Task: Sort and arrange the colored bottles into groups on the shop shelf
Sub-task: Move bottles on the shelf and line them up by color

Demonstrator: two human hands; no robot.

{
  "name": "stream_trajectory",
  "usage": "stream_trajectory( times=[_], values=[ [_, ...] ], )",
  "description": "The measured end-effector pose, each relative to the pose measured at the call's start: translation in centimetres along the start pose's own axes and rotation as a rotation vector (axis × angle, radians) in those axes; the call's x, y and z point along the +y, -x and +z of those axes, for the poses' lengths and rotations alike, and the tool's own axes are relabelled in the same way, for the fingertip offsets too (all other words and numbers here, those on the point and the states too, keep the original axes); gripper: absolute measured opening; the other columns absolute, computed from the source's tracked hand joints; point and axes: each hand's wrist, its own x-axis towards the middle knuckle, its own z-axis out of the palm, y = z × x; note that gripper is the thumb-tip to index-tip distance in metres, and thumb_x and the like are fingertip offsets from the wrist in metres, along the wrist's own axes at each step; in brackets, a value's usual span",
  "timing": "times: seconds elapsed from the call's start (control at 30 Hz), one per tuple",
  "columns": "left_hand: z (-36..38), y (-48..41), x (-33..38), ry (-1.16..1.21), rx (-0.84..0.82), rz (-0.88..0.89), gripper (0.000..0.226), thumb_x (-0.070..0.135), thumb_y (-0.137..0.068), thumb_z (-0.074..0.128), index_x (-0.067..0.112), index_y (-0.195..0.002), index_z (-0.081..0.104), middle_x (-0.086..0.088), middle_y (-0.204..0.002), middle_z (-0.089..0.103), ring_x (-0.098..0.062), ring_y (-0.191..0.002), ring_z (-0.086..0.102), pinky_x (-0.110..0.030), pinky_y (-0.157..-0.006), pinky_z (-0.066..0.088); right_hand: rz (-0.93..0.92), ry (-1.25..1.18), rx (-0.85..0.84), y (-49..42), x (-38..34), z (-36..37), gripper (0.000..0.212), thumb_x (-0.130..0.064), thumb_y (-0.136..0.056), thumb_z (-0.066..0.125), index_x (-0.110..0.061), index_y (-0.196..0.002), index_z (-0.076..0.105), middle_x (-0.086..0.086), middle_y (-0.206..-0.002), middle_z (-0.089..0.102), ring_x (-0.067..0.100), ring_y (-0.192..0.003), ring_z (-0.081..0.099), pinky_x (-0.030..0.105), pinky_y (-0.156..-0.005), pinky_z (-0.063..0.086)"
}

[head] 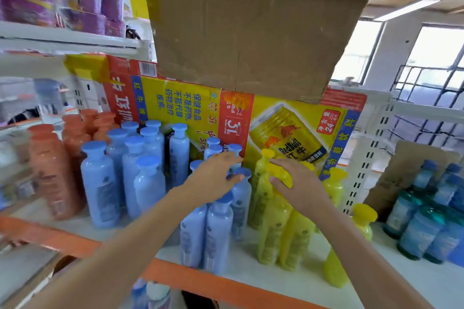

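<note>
Blue bottles [140, 178] crowd left; bare shelf [414, 283] front right.

shelf board [251, 276]: carries four bottle groups side by side, all upright
first group [50, 170]: at the board's far left
second group [125, 158]: just right of the first
third group [216, 228]: right of the second, running from back to front edge
fourth group [266, 228]: close against the third's right side
upright [364, 163]: right of the fourth group
fifth group [426, 221]: beyond the upright, well apart
carton [288, 123]: behind the second to fourth groups
cardboard flap [251, 40]: rising above the carton
upper shelf [62, 37]: above left, wrapped packs [75, 2] stacked on it
left hand [213, 175]: over the third group's caps
right hand [298, 183]: on the cap of a fourth-group bottle [286, 178], cap between thumb and fingers
</note>
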Motion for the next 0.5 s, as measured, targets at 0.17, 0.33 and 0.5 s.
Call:
stream_trajectory(
  times=[0.17, 0.33, 0.5],
  values=[
    [-0.5, 5.3, 1.3, -0.143, 0.053, -0.046, 0.053, 0.045, -0.09, 0.046, 0.021, -0.137, 0.039, 0.0, -0.148, 0.033, -0.02, -0.136, 0.03, -0.037, -0.11, 0.028, -0.083, 0.11, -0.121, 2.7, -2.0, 0.0, 0.05, -0.041, -0.094, 0.045, -0.034, -0.141, 0.03, -0.007, -0.151, 0.027, 0.014, -0.14, 0.023, 0.035, -0.114, 0.017],
    [-0.9, 10.3, 1.7, -0.178, 0.121, -0.144, 0.067, 0.056, -0.079, 0.03, 0.021, -0.135, 0.042, -0.001, -0.144, 0.039, -0.022, -0.133, 0.037, -0.039, -0.107, 0.033, -0.169, 0.119, -0.171, 5.2, -3.9, 0.4, 0.052, -0.043, -0.094, 0.043, -0.034, -0.142, 0.026, -0.009, -0.152, 0.023, 0.011, -0.14, 0.019, 0.03, -0.113, 0.014],
    [-1.5, 13.9, 2.2, -0.204, 0.112, -0.207, 0.055, 0.046, -0.087, 0.039, 0.026, -0.138, 0.037, 0.004, -0.147, 0.034, -0.019, -0.134, 0.034, -0.035, -0.108, 0.03, -0.227, 0.117, -0.19, 7.4, -5.0, 1.4, 0.054, -0.045, -0.092, 0.044, -0.034, -0.143, 0.026, -0.009, -0.152, 0.023, 0.01, -0.14, 0.018, 0.029, -0.112, 0.015]
  ],
)
